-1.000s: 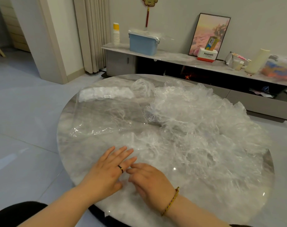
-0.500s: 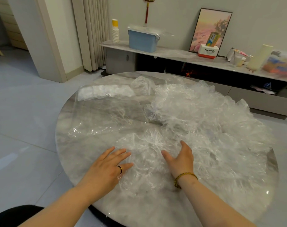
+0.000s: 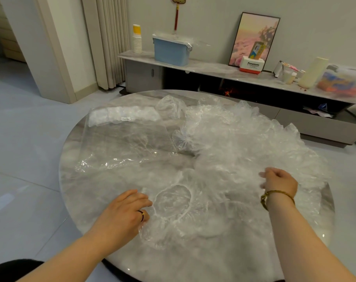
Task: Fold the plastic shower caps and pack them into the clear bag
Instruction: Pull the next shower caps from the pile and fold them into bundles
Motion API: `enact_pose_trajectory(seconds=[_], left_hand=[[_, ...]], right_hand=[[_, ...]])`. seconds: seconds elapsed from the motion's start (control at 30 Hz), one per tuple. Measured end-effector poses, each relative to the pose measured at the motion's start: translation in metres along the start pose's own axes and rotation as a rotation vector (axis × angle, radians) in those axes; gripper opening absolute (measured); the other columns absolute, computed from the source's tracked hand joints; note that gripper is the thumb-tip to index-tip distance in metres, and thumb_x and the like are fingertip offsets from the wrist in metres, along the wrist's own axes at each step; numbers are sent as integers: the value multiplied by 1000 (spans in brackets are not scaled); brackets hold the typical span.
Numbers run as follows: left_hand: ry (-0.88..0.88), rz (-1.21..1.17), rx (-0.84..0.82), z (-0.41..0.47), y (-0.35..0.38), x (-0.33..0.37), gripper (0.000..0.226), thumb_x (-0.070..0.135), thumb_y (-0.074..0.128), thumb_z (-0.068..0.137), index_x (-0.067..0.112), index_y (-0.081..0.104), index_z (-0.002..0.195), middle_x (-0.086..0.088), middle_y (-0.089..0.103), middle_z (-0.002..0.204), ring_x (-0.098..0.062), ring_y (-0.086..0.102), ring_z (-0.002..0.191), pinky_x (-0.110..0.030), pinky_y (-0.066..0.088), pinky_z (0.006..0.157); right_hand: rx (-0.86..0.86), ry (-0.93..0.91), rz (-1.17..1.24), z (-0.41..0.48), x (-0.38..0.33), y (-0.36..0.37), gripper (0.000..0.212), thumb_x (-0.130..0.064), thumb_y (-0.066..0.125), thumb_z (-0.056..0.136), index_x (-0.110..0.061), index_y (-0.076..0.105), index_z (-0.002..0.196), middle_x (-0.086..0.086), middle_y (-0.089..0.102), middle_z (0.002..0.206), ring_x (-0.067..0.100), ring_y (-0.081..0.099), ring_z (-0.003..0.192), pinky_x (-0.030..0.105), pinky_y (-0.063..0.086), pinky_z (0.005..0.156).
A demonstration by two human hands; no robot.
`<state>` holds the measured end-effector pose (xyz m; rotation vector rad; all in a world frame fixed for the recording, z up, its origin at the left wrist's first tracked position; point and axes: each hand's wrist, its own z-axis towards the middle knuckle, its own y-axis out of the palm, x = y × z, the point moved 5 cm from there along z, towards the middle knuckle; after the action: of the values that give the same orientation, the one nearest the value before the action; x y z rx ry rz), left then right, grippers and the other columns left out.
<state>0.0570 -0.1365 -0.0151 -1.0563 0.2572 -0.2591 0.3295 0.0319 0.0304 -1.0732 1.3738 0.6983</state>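
Note:
One clear shower cap lies spread on the round marble table near the front, its gathered elastic ring showing in the middle. My left hand grips the cap's left edge with curled fingers. My right hand pinches its right edge, pulling it wide. A big heap of loose clear caps fills the table's right and back. The clear bag lies flat at the back left, with folded white caps packed in its far end.
Behind the table runs a low marble shelf with a blue lidded box, a stack of paper cups, a framed picture and small boxes. Grey tiled floor lies to the left.
My right hand has swung from next to my left hand out to the right, stretching the cap wide. My left hand's fingers have curled onto the cap's left edge.

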Motion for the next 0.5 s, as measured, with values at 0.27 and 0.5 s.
enact_pose_trajectory(seconds=[0.27,0.5], left_hand=[[-96,-108,-141,-3,3,-2,12,31,72,44,30,60,41,23,55,49,0,50,40,-13,45,56],[-227,-63,-173,-8,-5,-18,37,28,92,19,29,60,38,24,56,49,-1,50,36,-11,31,37]], right_hand=[[105,-542,-549,-46,-29,20,63,-5,54,86,-8,28,143,12,18,152,29,14,140,39,9,113],[-1215,-1097,-840,-162,38,94,79,-40,37,67,-7,40,138,15,35,145,27,27,137,24,-1,108]])
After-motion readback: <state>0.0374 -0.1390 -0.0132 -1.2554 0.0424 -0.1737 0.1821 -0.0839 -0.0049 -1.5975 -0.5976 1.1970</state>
